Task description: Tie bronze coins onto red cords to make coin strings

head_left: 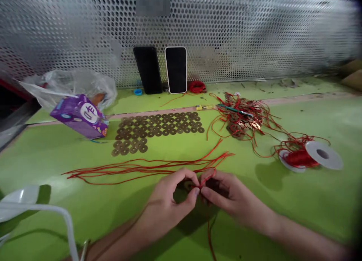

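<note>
Close together at the lower middle, my left hand (172, 197) and my right hand (229, 193) pinch a red cord (209, 231), whose lower end hangs toward the near edge. A coin-like disc (187, 185) shows partly behind my left fingers. Beyond my hands lie several loose red cords (135, 168), stretched out sideways. Rows of bronze discs with centre holes (158, 125) are laid out behind those cords. To their right is a heap of discs tangled with red cord (240, 119).
A red cord spool (304, 157) lies on the right. Two phones (148, 70) lean on the perforated metal panel (226, 35). At left are a purple box (80, 116), a plastic bag (76, 80) and a white object with a cable (19, 202). A yellow-handled tool (205, 107) lies at the back.
</note>
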A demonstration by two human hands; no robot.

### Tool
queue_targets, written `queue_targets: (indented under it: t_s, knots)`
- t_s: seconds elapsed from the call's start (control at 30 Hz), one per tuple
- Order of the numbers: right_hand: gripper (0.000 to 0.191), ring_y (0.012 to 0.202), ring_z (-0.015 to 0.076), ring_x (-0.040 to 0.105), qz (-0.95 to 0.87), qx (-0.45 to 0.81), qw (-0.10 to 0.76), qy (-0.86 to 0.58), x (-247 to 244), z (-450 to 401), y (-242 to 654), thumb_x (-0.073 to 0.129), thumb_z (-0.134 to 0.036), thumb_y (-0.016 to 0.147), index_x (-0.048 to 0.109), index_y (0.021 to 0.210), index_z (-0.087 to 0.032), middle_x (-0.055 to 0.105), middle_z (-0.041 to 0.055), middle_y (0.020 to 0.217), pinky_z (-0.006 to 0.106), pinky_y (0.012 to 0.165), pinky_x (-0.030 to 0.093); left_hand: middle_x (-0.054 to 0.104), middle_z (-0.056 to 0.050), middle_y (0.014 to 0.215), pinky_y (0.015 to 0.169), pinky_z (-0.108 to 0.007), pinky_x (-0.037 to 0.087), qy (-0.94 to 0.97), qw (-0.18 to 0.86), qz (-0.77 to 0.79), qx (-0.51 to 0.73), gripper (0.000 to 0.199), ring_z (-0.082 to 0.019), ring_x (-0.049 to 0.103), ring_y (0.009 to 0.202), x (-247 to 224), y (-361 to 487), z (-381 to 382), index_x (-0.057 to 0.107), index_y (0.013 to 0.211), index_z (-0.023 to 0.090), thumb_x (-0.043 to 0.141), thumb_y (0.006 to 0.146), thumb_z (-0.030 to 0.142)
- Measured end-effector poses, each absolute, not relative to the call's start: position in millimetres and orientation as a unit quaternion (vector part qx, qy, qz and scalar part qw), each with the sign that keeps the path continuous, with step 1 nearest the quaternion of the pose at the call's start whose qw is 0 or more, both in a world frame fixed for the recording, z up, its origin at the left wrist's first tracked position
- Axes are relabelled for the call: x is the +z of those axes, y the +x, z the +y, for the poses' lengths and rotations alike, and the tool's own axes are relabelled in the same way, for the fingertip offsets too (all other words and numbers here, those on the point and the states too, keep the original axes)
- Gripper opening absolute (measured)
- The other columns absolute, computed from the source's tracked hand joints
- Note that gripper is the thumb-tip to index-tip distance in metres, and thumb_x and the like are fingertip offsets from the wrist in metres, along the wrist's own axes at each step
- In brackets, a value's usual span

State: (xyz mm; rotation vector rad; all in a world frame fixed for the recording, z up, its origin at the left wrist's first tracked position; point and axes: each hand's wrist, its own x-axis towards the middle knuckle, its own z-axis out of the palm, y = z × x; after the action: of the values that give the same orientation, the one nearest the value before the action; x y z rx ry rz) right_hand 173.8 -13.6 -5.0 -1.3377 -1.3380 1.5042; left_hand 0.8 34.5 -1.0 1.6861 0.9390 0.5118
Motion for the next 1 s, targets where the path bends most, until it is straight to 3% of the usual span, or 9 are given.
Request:
queue_targets:
  t_s: [0.13, 0.3, 0.5, 0.63, 0.83, 1.0]
  knots:
    - [0.010, 0.063, 0.0142, 0.053, -0.552, 0.511, 0.371, -0.546, -8.1, -14.4, 167.5, 0.056, -0.030, 0.084, 0.058, 0.081, -0.021, 0.061, 0.0018, 0.072, 0.025, 0.058, 0.044, 0.064, 0.001, 0.079, 0.055, -0.023, 0.042, 0.699, 0.547, 0.420, 0.189, 0.006, -0.016, 0.059, 0.072, -1.4, -2.2, 34.1, 0.055, 0.085, 0.027, 0.050, 0.083, 0.029]
    - [0.005, 0.062, 0.0145, 0.055, -0.569, 0.484, 0.368, -0.554, -13.4, -19.6, 165.5, 0.061, -0.028, 0.082, 0.058, 0.082, -0.024, 0.062, 0.0008, 0.072, 0.025, 0.056, 0.045, 0.067, 0.000, 0.085, 0.055, -0.023, 0.043, 0.696, 0.577, 0.397, 0.156, 0.013, -0.016, 0.062, 0.076, -1.5, -7.4, 34.0, 0.058, 0.089, 0.028, 0.048, 0.087, 0.036]
    - [0.011, 0.060, 0.0137, 0.054, -0.517, 0.536, 0.375, -0.552, -9.6, -18.9, 169.8, 0.060, -0.034, 0.084, 0.056, 0.082, -0.024, 0.059, -0.0001, 0.069, 0.024, 0.054, 0.046, 0.068, 0.002, 0.088, 0.067, -0.024, 0.048, 0.682, 0.605, 0.379, 0.159, 0.012, -0.016, 0.065, 0.080, 2.7, -8.5, 33.7, 0.055, 0.097, 0.030, 0.046, 0.089, 0.032]
    - [0.013, 0.063, 0.0144, 0.055, -0.497, 0.560, 0.367, -0.552, -8.2, -19.2, 171.3, 0.060, -0.036, 0.084, 0.058, 0.082, -0.024, 0.059, 0.0009, 0.071, 0.024, 0.057, 0.047, 0.068, 0.001, 0.085, 0.065, -0.024, 0.047, 0.697, 0.579, 0.394, 0.154, 0.009, -0.017, 0.064, 0.080, 4.9, -6.9, 33.0, 0.056, 0.092, 0.029, 0.049, 0.086, 0.029]
    - [0.010, 0.063, 0.0137, 0.056, -0.467, 0.577, 0.380, -0.552, -8.6, -20.9, 170.2, 0.063, -0.032, 0.081, 0.059, 0.082, -0.022, 0.059, 0.0009, 0.071, 0.023, 0.057, 0.048, 0.066, 0.002, 0.078, 0.047, -0.021, 0.039, 0.702, 0.555, 0.427, 0.131, 0.009, -0.015, 0.059, 0.067, 4.7, -6.0, 32.5, 0.059, 0.086, 0.028, 0.051, 0.082, 0.030]
    - [0.005, 0.065, 0.0110, 0.055, -0.454, 0.595, 0.374, -0.548, -0.3, -20.6, 169.1, 0.060, -0.024, 0.083, 0.060, 0.085, -0.020, 0.059, -0.0003, 0.073, 0.020, 0.059, 0.047, 0.065, 0.002, 0.077, 0.058, -0.020, 0.042, 0.708, 0.556, 0.426, 0.087, 0.014, -0.013, 0.057, 0.067, 11.7, -5.5, 35.0, 0.061, 0.084, 0.022, 0.048, 0.085, 0.027]
